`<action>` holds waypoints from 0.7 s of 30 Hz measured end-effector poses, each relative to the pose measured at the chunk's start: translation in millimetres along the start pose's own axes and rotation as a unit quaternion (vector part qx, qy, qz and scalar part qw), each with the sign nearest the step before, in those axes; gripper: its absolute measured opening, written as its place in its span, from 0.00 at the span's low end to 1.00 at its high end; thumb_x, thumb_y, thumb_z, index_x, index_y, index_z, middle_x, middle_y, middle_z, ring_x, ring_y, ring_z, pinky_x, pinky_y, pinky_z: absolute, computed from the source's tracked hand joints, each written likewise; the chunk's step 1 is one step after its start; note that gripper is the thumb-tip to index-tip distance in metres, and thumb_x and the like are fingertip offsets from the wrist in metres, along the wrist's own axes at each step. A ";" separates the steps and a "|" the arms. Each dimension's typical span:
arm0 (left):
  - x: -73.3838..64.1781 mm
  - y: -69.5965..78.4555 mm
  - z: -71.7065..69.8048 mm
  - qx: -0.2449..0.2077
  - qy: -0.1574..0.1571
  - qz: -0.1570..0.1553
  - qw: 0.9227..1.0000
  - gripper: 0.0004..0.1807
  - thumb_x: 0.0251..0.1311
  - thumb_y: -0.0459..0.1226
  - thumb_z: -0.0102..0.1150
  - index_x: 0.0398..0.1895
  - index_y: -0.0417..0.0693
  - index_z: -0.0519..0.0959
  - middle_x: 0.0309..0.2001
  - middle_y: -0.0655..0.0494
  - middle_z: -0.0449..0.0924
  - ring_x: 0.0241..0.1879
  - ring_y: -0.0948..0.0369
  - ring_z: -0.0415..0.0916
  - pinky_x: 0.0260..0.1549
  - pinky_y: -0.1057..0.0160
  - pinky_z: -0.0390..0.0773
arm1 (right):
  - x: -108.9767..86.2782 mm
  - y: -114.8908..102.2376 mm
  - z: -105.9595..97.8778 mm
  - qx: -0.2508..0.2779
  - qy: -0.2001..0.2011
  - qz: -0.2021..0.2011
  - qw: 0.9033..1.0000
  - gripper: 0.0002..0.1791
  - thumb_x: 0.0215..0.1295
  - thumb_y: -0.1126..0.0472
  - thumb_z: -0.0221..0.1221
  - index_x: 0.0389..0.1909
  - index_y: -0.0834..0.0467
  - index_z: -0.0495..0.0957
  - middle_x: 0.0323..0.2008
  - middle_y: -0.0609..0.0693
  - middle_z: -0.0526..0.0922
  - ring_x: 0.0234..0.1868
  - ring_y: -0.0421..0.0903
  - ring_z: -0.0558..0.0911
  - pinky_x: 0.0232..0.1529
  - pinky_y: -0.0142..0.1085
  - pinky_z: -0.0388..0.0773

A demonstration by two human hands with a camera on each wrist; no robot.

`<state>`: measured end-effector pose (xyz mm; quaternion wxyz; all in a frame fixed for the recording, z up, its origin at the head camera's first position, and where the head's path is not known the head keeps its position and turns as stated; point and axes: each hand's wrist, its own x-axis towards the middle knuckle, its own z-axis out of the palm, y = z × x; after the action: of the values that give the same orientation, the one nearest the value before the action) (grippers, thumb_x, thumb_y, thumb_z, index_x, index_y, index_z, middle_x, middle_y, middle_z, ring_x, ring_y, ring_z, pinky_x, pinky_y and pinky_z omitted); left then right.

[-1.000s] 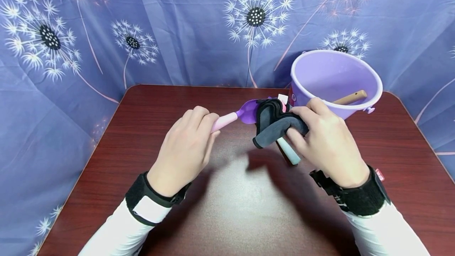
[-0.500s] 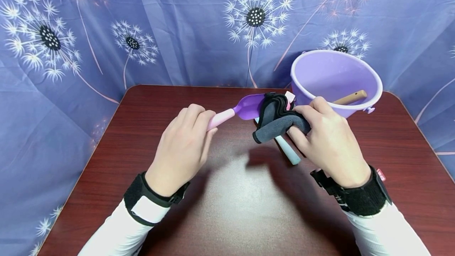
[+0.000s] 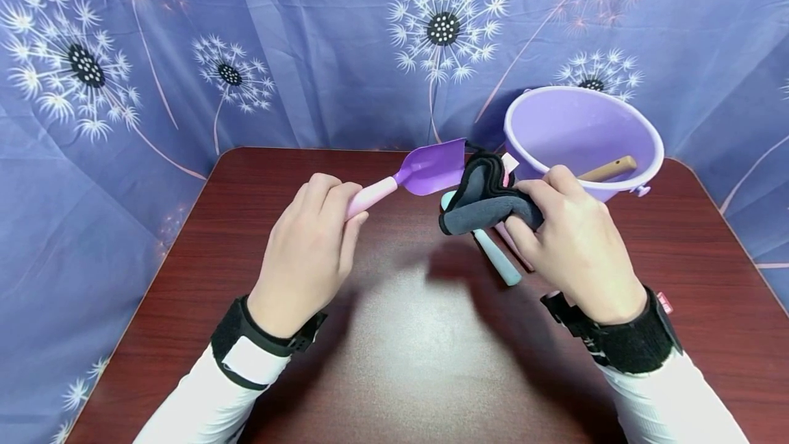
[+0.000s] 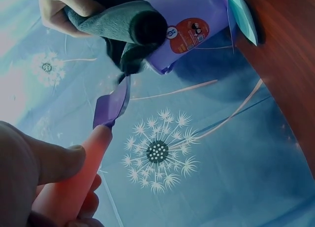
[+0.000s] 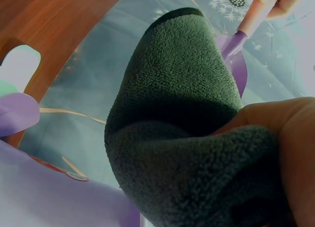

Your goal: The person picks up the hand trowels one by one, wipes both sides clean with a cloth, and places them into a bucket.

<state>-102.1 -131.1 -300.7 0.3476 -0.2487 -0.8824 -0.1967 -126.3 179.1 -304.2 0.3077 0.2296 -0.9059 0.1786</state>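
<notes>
My left hand (image 3: 308, 252) grips the pink handle of a toy shovel with a purple blade (image 3: 431, 166), raised above the table. In my right hand (image 3: 573, 245) is a folded dark grey cloth (image 3: 483, 214) with black edging, pinched between thumb and fingers. The blade's tip meets the cloth's upper left edge in the head view. Up close in the left wrist view, the shovel blade (image 4: 110, 106) points toward the cloth (image 4: 123, 30). Plush grey fabric (image 5: 182, 74) fills most of the right wrist view, with my right thumb pressed into its fold.
A purple bucket (image 3: 518, 136) stands at the back right, a wooden handle (image 3: 607, 170) lying inside it. Below the cloth, a tool with a pale teal handle (image 3: 498, 259) lies on the dark red table (image 3: 394, 362), beside a pink handle (image 3: 514, 245). A patterned curtain (image 3: 333, 53) hangs behind.
My left hand has drawn the shovel left and slightly up, so more of its blade shows beyond the cloth. The cloth has shifted a little up and right, baring the pink handle beneath.
</notes>
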 end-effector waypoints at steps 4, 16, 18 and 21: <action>-0.6 -2.8 0.2 -0.015 0.010 -0.027 0.999 0.12 0.69 0.37 0.57 0.49 0.38 0.77 0.41 0.47 0.72 0.38 0.53 0.71 0.36 0.54 0.75 | -0.3 0.2 0.4 0.001 0.000 0.003 1.000 0.15 0.55 0.59 0.58 0.41 0.62 0.83 0.31 0.51 0.70 0.23 0.47 0.70 0.25 0.45 0.71; -0.3 -21.2 6.3 -0.124 -0.027 -0.137 0.982 0.13 0.70 0.42 0.57 0.48 0.41 0.79 0.34 0.55 0.70 0.31 0.61 0.65 0.31 0.61 0.67 | 2.2 -4.2 2.7 0.004 -0.024 -0.089 0.996 0.15 0.59 0.60 0.59 0.46 0.58 0.82 0.33 0.49 0.69 0.31 0.47 0.68 0.30 0.41 0.66; -0.3 -25.0 7.7 -0.144 -0.043 -0.154 0.977 0.15 0.71 0.44 0.55 0.48 0.42 0.80 0.33 0.56 0.71 0.32 0.61 0.66 0.32 0.61 0.68 | 2.9 -5.4 2.7 0.003 -0.034 -0.112 0.993 0.15 0.61 0.60 0.58 0.49 0.57 0.82 0.33 0.48 0.68 0.32 0.47 0.67 0.30 0.40 0.66; -0.4 -29.1 7.8 -0.178 -0.074 -0.188 0.963 0.17 0.72 0.48 0.53 0.48 0.45 0.80 0.31 0.56 0.72 0.31 0.61 0.68 0.34 0.61 0.69 | 3.8 -6.2 2.2 0.009 -0.047 -0.144 0.988 0.18 0.61 0.62 0.57 0.52 0.56 0.81 0.34 0.49 0.68 0.33 0.49 0.67 0.31 0.40 0.66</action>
<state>-122.6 -150.5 -311.4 0.1887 -0.1499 -0.8873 -0.3933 -126.7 171.8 -302.2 0.2849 0.3686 -0.8753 0.1296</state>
